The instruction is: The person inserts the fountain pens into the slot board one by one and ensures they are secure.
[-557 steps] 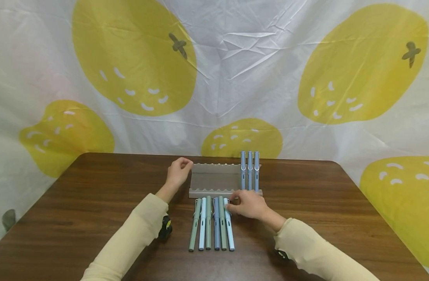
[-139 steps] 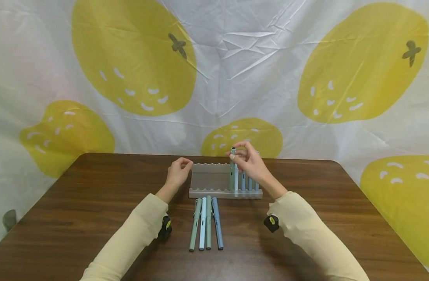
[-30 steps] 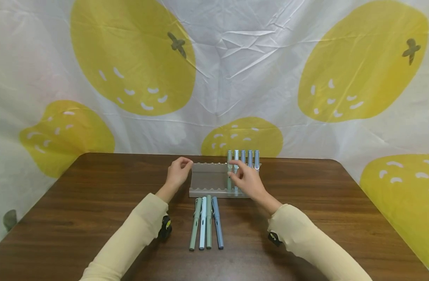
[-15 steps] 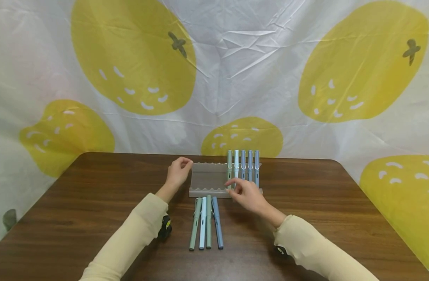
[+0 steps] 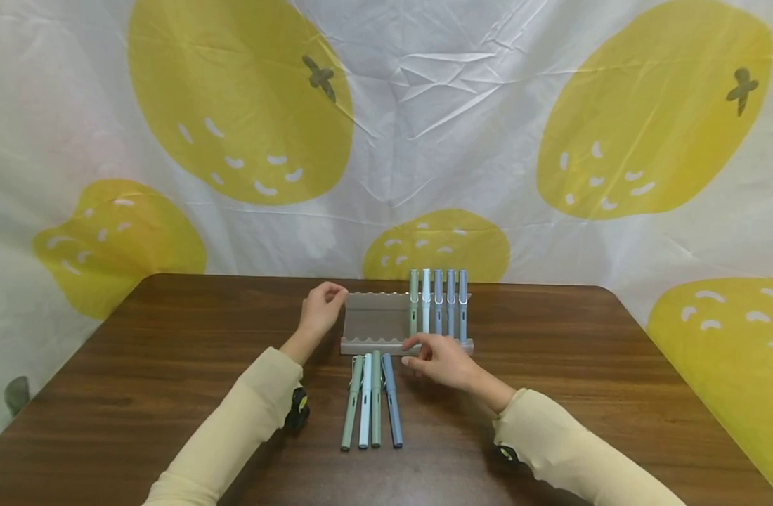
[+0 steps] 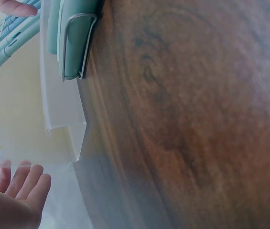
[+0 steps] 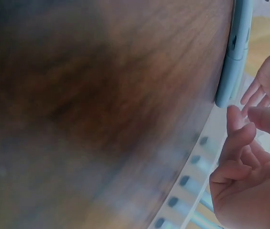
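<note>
In the head view, a clear pen rack [image 5: 375, 325] with scalloped edges stands at the table's back. My left hand [image 5: 320, 310] pinches its upper left corner between thumb and fingers. Leaning at the rack's right end are a green pen [image 5: 414, 320], a light blue pen [image 5: 426, 316] and several blue pens [image 5: 438, 309]. Several capped pens lie before it: two green, a light blue pen [image 5: 365, 400] and a blue pen [image 5: 393, 404] at the right. My right hand [image 5: 446, 362] holds nothing; its thumb and forefinger are parted just right of that blue pen's cap.
The brown wooden table [image 5: 570, 393] extends to both sides. Behind it hangs a white cloth [image 5: 437, 154] with yellow fruit prints. The rack's left slots hold no pens. A black wrist camera [image 5: 297, 409] sits under the left sleeve.
Since the oldest frame, a light blue pen and a green pen have moved from table to rack. Within the last second my right hand has left the green pen and come down toward me.
</note>
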Demonstrator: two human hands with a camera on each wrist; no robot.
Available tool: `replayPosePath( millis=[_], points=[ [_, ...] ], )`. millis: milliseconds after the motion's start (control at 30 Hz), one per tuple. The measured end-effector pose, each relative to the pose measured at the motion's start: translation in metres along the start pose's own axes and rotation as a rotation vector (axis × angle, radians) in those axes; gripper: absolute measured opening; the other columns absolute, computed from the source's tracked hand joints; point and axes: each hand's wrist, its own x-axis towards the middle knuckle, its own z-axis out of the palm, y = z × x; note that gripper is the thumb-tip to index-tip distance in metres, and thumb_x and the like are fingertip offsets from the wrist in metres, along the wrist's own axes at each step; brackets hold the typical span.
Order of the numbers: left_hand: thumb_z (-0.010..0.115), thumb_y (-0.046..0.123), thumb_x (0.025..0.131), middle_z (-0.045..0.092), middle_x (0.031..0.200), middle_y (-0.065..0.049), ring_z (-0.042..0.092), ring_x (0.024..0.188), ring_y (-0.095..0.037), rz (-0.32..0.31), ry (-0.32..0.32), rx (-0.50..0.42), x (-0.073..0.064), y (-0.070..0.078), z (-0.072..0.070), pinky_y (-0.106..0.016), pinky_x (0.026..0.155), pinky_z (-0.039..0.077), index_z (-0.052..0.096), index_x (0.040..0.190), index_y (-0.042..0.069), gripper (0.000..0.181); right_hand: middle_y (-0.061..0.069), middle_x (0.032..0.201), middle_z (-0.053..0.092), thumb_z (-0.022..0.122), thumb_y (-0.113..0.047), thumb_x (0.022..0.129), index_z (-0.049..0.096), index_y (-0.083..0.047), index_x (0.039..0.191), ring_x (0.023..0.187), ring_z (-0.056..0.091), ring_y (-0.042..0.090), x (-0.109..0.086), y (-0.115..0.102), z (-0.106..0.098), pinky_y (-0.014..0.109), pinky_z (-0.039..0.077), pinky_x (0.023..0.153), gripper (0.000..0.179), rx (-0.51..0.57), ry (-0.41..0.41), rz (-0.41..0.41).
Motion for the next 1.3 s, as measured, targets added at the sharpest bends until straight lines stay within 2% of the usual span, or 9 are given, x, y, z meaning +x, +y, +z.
replayPosePath(
  millis=[267,400,667,900,1100,1300],
  points=[
    [0.052,0.017,0.089,0.060,0.100,-0.016,0.053,0.097,-0.029,0.004,0.007,0.009,0.000,0.001,0.000,-0.040,0.081,0.042,0.059,0.098,-0.001,0.021,-0.002,0.060,0.056,0.057,-0.019,0.086,0.056,-0.002,0.104,0.042,0.049,0.011,-0.001,0.001,0.002,0.027,0.043,0.039,0.024,-0.020,-0.075,0.011],
    [0.052,0.017,0.089,0.060,0.100,-0.016,0.053,0.097,-0.029,0.002,0.005,0.008,0.000,0.002,0.000,-0.040,0.080,0.043,0.059,0.098,-0.001,0.022,-0.005,0.059,0.054,0.057,-0.022,0.086,0.056,-0.002,0.105,0.042,0.049,0.010,-0.001,0.000,0.004,0.026,0.043,0.039,0.027,-0.049,-0.079,-0.003],
    [0.052,0.017,0.089,0.060,0.101,-0.017,0.053,0.097,-0.029,-0.005,0.005,0.010,-0.001,0.004,-0.001,-0.040,0.081,0.042,0.059,0.098,-0.002,0.022,-0.010,0.057,0.050,0.059,-0.035,0.083,0.058,-0.006,0.105,0.046,0.046,0.005,0.006,-0.009,0.013,0.024,0.038,0.042,0.037,-0.216,-0.024,-0.030],
    [0.052,0.017,0.089,0.060,0.101,-0.017,0.053,0.097,-0.029,0.000,0.008,0.020,-0.001,0.005,-0.002,-0.040,0.081,0.042,0.059,0.098,-0.002,0.022,-0.010,0.061,0.050,0.058,-0.051,0.078,0.055,-0.010,0.111,0.051,0.046,0.005,0.009,-0.016,0.019,0.024,0.039,0.043,0.054,-0.311,-0.063,0.016],
    [0.052,0.017,0.089,0.060,0.101,-0.017,0.053,0.098,-0.030,0.006,0.008,0.021,-0.001,0.004,-0.002,-0.040,0.082,0.042,0.059,0.097,-0.002,0.022,-0.010,0.060,0.048,0.059,-0.048,0.078,0.054,-0.010,0.114,0.050,0.045,0.005,0.007,-0.016,0.018,0.024,0.037,0.041,0.053,-0.326,-0.082,0.001],
    [0.052,0.017,0.089,0.060,0.100,-0.017,0.053,0.097,-0.030,-0.003,0.005,0.011,-0.002,0.003,0.000,-0.041,0.081,0.042,0.058,0.098,-0.001,0.021,-0.009,0.061,0.049,0.064,-0.035,0.077,0.052,-0.006,0.115,0.051,0.046,0.006,0.005,-0.012,0.015,0.025,0.038,0.043,0.050,-0.292,-0.110,-0.027]
  ],
)
